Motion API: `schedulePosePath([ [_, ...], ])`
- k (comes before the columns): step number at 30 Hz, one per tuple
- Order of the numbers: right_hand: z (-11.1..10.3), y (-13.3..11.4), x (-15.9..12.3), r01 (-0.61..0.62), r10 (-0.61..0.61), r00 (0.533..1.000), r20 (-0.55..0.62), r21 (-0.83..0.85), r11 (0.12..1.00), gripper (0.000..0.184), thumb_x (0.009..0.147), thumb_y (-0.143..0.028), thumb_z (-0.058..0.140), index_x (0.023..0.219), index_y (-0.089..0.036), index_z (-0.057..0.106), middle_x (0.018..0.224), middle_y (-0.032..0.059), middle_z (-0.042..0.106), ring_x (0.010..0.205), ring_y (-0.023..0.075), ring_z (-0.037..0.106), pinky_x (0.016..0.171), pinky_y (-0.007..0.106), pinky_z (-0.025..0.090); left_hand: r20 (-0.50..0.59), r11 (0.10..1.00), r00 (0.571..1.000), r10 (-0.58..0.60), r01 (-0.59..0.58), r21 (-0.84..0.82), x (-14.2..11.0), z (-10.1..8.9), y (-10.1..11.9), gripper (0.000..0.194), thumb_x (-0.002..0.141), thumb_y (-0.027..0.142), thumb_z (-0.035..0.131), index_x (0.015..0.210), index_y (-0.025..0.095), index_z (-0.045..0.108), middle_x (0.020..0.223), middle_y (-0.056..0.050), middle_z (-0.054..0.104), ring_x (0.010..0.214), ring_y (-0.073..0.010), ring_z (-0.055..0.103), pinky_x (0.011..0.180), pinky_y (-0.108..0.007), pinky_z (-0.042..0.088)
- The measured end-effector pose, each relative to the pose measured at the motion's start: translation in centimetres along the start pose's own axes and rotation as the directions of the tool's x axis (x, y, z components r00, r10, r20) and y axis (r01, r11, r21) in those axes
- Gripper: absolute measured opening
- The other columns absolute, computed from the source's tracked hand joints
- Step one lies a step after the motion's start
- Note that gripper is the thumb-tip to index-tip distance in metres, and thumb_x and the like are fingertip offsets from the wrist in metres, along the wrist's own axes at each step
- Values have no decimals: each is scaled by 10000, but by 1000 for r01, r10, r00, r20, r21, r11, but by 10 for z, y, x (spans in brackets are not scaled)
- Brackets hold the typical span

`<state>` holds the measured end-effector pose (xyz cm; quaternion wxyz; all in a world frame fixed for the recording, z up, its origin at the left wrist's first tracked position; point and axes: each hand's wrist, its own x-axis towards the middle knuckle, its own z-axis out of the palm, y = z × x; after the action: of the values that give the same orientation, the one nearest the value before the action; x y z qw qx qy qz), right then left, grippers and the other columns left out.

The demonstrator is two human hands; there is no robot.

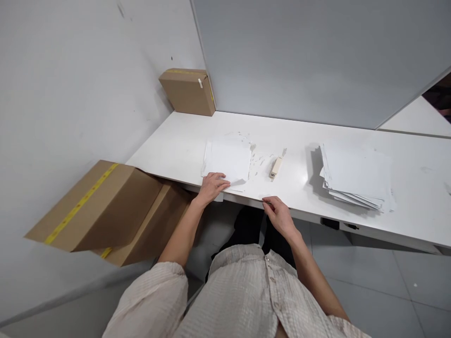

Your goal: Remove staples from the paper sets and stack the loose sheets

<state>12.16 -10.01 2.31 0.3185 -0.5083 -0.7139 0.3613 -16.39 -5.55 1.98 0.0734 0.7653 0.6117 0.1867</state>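
My left hand [212, 187] rests at the near edge of a small stack of white paper [228, 157], its fingers stretched out over the sheets. The stack's near right corner is slightly raised beside the fingertips. Close to the table's front edge, my right hand [278, 215] is closed, with thumb and forefinger pinched together. Whatever sits between them is too small to make out. A beige stapler [276, 167] lies on the table to the right of the stack. Small greyish scraps [259, 162] are scattered between the stack and the stapler.
A taller, uneven paper pile [357, 171] stands at the right on the white table [162, 145]. One cardboard box [190, 94] sits in the back left corner. Large taped boxes [91, 206] stand at the left below the tabletop. A grey partition [299, 61] rises behind.
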Motion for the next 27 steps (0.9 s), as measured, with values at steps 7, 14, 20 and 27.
schedulePosePath([
  [7,2,-11,0,-298,285,953,102,465,834,468,808,-558,463,1058,-187,600,986,98,656,707,177,628,650,311,501,-237,989,960,148,-148,19,-18,1,36,242,899,253,395,958,193,622,983,-57,652,977,-177,546,881,-368,408],
  [14,4,1,-9,-510,372,856,358,701,498,477,715,-555,606,983,-162,641,917,92,703,792,229,663,674,326,532,-75,833,836,543,-548,-79,-64,8,89,160,852,252,511,973,251,614,999,-22,665,1050,-174,549,909,-385,431],
  [20,1,20,-41,-557,491,809,323,689,464,352,690,-441,667,921,-176,673,901,79,715,799,273,667,699,380,529,-141,977,966,215,-212,35,-39,8,57,283,834,358,537,1064,209,606,1128,-96,613,1124,-232,516,965,-415,404],
  [27,-7,16,-59,-547,526,798,296,722,423,336,706,-415,669,951,-185,659,951,69,709,836,268,664,739,384,521,69,968,979,191,-200,150,-19,0,11,289,855,292,503,1128,238,580,1235,-85,553,1145,-240,492,954,-406,409],
])
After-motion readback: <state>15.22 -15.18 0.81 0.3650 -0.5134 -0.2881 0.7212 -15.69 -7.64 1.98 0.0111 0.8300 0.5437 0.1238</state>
